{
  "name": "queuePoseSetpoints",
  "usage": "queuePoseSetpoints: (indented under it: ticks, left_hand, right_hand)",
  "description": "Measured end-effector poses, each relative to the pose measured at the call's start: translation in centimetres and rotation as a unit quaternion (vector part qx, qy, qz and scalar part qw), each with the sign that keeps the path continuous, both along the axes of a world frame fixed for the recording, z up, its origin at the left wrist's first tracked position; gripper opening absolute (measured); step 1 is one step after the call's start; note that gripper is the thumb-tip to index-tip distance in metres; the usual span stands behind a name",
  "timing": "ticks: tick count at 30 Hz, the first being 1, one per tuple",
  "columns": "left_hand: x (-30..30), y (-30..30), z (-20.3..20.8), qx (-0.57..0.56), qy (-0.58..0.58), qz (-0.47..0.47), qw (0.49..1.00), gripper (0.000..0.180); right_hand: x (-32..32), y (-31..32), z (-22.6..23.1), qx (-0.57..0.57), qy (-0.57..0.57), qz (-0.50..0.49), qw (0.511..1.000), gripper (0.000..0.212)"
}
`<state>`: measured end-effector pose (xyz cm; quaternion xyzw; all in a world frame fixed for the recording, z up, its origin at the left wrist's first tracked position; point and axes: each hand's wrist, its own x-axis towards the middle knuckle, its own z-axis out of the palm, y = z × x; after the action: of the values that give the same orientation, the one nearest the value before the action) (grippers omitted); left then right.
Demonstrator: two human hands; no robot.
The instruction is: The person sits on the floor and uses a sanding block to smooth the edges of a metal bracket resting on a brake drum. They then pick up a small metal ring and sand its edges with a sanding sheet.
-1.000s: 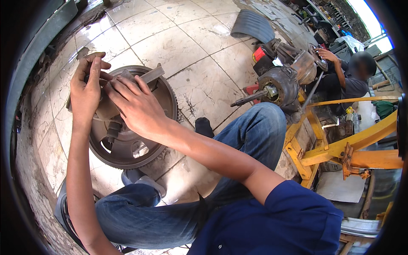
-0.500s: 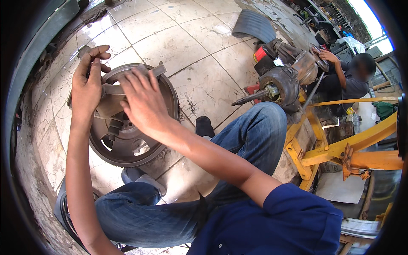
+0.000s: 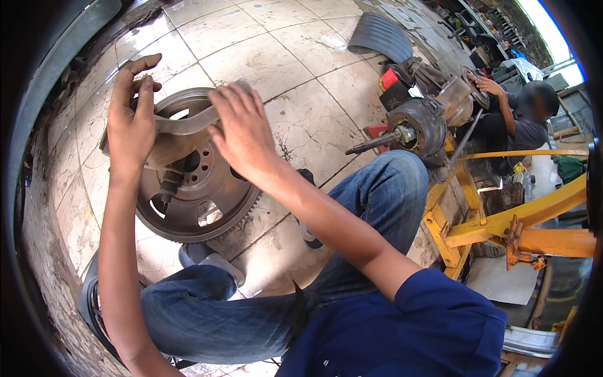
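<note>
A round grey toothed flywheel [image 3: 207, 201] lies flat on the tiled floor between my knees. Across its top lies a grey metal puller bar [image 3: 185, 122] with a stubby socket-like part [image 3: 168, 182] standing under it. My left hand [image 3: 130, 122] grips the bar's left end, with the index finger raised. My right hand [image 3: 242, 129] rests palm down on the bar's right end and covers it.
A person in dark clothes [image 3: 524, 119] squats at the upper right, working on a grimy axle hub assembly [image 3: 424, 119]. A yellow steel frame [image 3: 502, 223] stands to my right. A curved tyre piece [image 3: 380, 34] lies on the floor beyond.
Both hands have shifted on the bar over the flywheel: the right hand slid toward the bar's right end, and the left hand's fingers moved on the left end.
</note>
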<state>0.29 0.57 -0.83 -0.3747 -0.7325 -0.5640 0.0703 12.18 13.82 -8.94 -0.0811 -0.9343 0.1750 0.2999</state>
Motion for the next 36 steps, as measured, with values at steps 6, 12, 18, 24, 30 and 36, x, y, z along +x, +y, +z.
queuePoseSetpoints:
  ticks: [6, 12, 18, 24, 30, 36]
  left_hand:
    - [-0.7, -0.1, -0.7, 0.002, 0.026, -0.022, 0.999, 0.03]
    - [-0.5, -0.3, -0.2, -0.006, -0.019, -0.075, 0.997, 0.027]
    - [0.9, -0.5, 0.8, -0.053, -0.053, -0.064, 0.995, 0.023]
    - [1.6, -0.6, 1.2, -0.079, -0.045, -0.057, 0.994, 0.022]
    - [1.6, -0.6, 1.1, -0.083, -0.052, -0.055, 0.994, 0.022]
    - [1.4, -0.7, 1.1, -0.081, -0.036, -0.044, 0.995, 0.02]
  right_hand:
    - [0.2, -3.5, 1.2, -0.035, 0.055, 0.052, 0.997, 0.06]
    - [0.5, -1.4, 0.6, -0.01, 0.076, 0.087, 0.993, 0.058]
    - [0.6, -0.5, 0.0, -0.007, 0.084, 0.049, 0.995, 0.056]
    - [0.6, -0.5, -0.5, -0.002, 0.09, 0.045, 0.995, 0.056]
    - [0.6, -0.6, -0.5, 0.001, 0.092, 0.047, 0.995, 0.057]
    - [0.4, -1.0, -0.2, -0.015, 0.09, 0.038, 0.995, 0.054]
